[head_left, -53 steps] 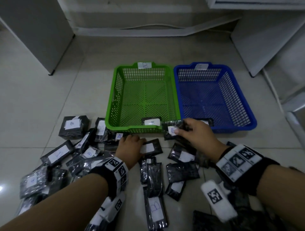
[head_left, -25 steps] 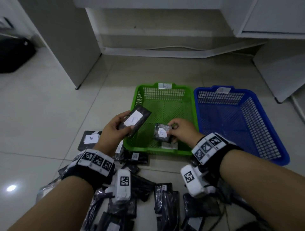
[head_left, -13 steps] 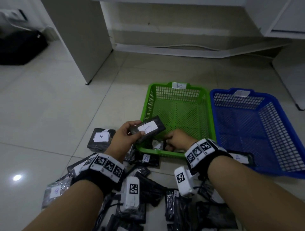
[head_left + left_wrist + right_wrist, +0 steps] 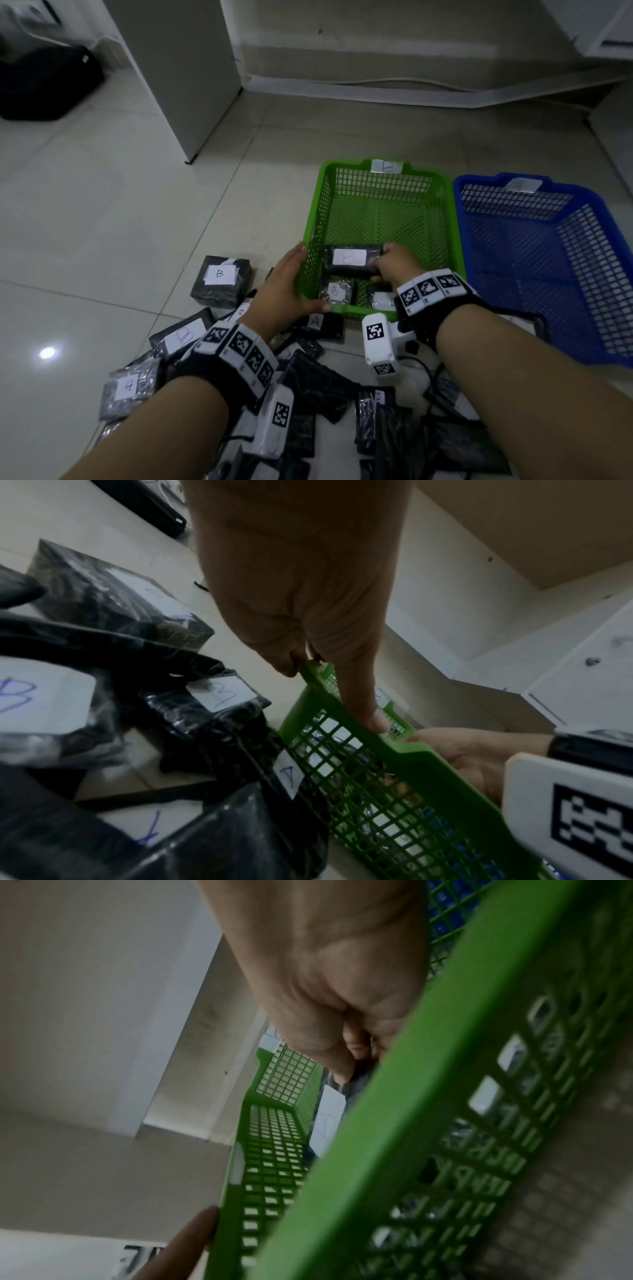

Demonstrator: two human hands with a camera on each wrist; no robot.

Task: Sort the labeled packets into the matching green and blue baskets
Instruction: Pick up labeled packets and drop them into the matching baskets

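My right hand [image 4: 397, 263] is inside the green basket [image 4: 380, 186] and grips the right end of a long black packet [image 4: 349, 257], low over the basket floor. I cannot read its white label. In front of it lies a small packet marked B [image 4: 335, 291]. My left hand [image 4: 287, 287] rests on the basket's near left corner, thumb along the front rim, straight fingers against the outer wall. The blue basket [image 4: 582, 219] stands to the right. In the right wrist view my right hand [image 4: 342, 974] pinches the packet [image 4: 329, 1118] behind the green rim [image 4: 411, 1096].
Several black packets marked A or B lie in a pile on the floor under my forearms, among them a B box [image 4: 219, 277] and an A packet [image 4: 317, 322] against the green basket's front. A white cabinet [image 4: 178, 78] stands at the back left.
The long packet has passed from my left hand to my right and gone down into the green basket. My right hand let go of the small B packet. My left hand moved onto the basket's corner.
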